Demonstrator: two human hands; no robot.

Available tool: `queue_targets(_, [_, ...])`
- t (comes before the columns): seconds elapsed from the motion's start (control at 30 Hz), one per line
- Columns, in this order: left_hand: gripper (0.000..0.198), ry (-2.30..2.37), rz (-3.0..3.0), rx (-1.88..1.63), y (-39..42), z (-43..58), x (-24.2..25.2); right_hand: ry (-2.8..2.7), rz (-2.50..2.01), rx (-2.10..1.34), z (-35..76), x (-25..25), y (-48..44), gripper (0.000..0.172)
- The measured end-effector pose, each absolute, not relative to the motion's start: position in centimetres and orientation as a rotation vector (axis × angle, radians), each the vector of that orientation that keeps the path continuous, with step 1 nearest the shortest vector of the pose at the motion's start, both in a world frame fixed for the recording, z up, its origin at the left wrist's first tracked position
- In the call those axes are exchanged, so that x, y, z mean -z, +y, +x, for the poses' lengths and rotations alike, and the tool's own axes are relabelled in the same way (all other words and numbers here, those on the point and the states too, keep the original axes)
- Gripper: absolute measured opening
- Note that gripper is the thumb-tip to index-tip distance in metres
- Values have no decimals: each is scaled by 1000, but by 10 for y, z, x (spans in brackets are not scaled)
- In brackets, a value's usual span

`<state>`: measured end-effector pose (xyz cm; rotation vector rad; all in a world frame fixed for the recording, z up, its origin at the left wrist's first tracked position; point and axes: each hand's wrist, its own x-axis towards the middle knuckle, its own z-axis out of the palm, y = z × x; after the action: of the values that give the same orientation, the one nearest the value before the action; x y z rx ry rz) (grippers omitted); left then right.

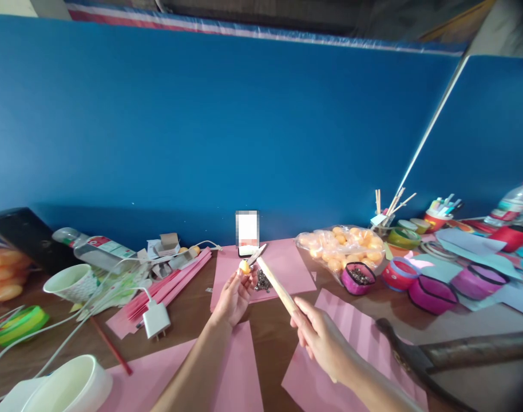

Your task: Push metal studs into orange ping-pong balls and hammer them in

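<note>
My left hand pinches a small orange ball, its fingertips wrapped around the sides. My right hand grips a long pale wooden handle that slants up and left toward the ball. A narrow grey-white blade-like piece lies across the handle's far end, right by the ball; whether the two are joined, I cannot tell. Under them, a pile of small dark bits rests on a pink paper sheet. Behind the ball stands a phone, its screen partly blurred.
A bag of orange balls lies back right, beside a purple bowl holding dark bits. A hammer-like tool lies front right. At left are a white charger with cables, a paper cup and a plastic bottle.
</note>
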<state>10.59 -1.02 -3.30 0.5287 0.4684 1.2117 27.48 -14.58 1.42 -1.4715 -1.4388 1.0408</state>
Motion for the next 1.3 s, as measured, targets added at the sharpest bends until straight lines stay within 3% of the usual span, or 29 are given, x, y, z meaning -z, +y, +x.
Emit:
queue_targets(0.33, [16, 482, 528, -1198, -10, 105, 31, -1503, -1498, -944, 277, -12, -145, 30])
queue_targets(0.6, [20, 491, 554, -1221, -6, 102, 33, -1727, -1839, -136, 333, -4, -117, 41])
queue_targets(0.93, [18, 494, 545, -1209, -8, 104, 32, -1969, -2260, 189, 353, 31, -105, 49])
queue_targets(1.13, [19, 511, 512, -1221, -6, 104, 32, -1965, -2254, 522, 344, 17, -110, 47])
queue_targets(1.3, [20, 501, 520, -1208, -7, 105, 31, -2092, -2010, 214, 312, -9, -92, 25])
